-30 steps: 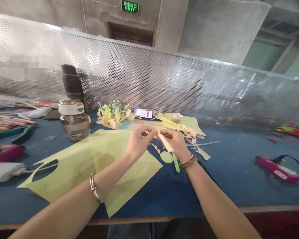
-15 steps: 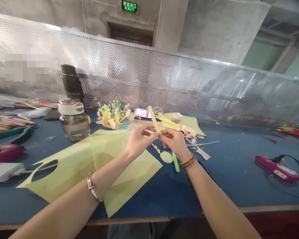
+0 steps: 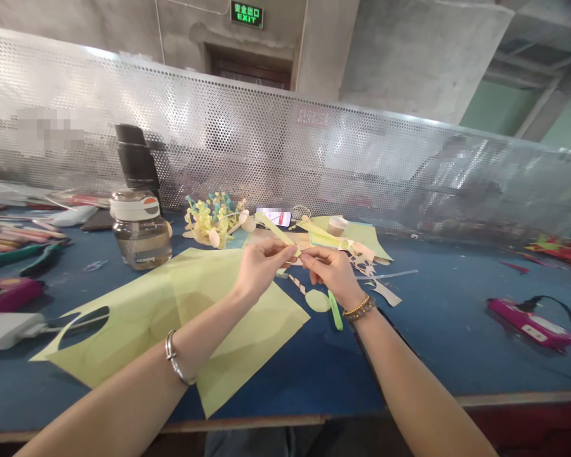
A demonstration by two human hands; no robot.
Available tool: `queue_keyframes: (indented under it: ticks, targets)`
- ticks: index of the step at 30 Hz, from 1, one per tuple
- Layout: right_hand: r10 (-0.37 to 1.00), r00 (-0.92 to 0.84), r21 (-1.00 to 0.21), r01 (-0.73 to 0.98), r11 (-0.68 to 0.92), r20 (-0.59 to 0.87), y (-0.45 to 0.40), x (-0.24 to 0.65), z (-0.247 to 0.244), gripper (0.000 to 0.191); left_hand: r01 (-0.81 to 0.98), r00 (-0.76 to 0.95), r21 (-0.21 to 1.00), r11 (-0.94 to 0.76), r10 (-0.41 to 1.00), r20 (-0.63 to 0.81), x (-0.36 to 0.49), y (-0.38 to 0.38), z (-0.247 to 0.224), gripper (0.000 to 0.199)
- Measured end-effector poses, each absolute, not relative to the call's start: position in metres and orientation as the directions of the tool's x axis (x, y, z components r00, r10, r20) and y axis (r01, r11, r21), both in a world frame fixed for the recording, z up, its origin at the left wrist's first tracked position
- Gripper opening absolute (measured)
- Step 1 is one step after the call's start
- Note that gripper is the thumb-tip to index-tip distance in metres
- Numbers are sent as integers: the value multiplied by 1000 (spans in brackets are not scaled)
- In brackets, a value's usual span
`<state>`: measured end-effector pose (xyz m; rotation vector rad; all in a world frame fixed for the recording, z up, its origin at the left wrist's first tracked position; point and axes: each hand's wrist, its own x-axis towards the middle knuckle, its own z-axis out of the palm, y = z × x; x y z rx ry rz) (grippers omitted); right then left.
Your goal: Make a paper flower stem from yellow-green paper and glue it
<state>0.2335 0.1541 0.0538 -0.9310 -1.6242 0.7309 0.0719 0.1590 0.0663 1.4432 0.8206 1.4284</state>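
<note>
Left hand [image 3: 261, 263] and right hand [image 3: 330, 270] meet above the middle of the tabletop [image 3: 438, 330], fingertips pinched on one pale yellow paper strip [image 3: 276, 231]; the strip runs from the pinch toward 10 o'clock, its free end up in the air; left hand closed on the strip with thumb and forefinger, right hand closed on its near end, other fingers curled; what sits inside the pinch itself is too small to tell.

Progress, judged from how things lie: the big yellow-green sheet [image 3: 171, 317] under the left forearm has a curved shape cut out at its 9 o'clock edge, so some cutting looks done; a cut oval piece [image 3: 318, 300] and a green stick-like item [image 3: 334, 310] lie just beside the right wrist; pale offcuts [image 3: 380, 289] lie at 3 o'clock of the hands; a cluster of finished-looking paper flowers [image 3: 216, 219] stands at 12 o'clock; the strip in hand looks mid-shaping, not yet joined to anything.

Around: jar with lid [image 3: 140, 228] at 10 o'clock; pink tool [image 3: 533, 322] far at 3 o'clock.
</note>
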Motion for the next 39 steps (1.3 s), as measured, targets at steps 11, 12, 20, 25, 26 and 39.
queue_keyframes:
  ticks: [11,12,20,25,26,39]
  targets:
    - [778,-10,-740,302,601,628,146,226,58,28,-325,99,930,-173,971,215,74,158,64,23]
    - [768,-3,-728,315,609,641,146,226,57,28,-332,102,930,-159,974,203,74,157,64,22]
    - [704,4,-644,407,648,710,146,227,53,16,-339,119,935,-109,980,157,76,154,67,21]
    - [657,23,-600,431,674,754,147,228,54,15,-315,135,944,-101,980,149,76,152,68,20]
    - [665,27,-612,423,668,746,147,228,55,16,-307,133,946,-107,979,153,76,152,68,20]
    - [825,-36,-790,268,551,564,150,230,57,23,-178,45,951,-255,963,266,76,153,64,27]
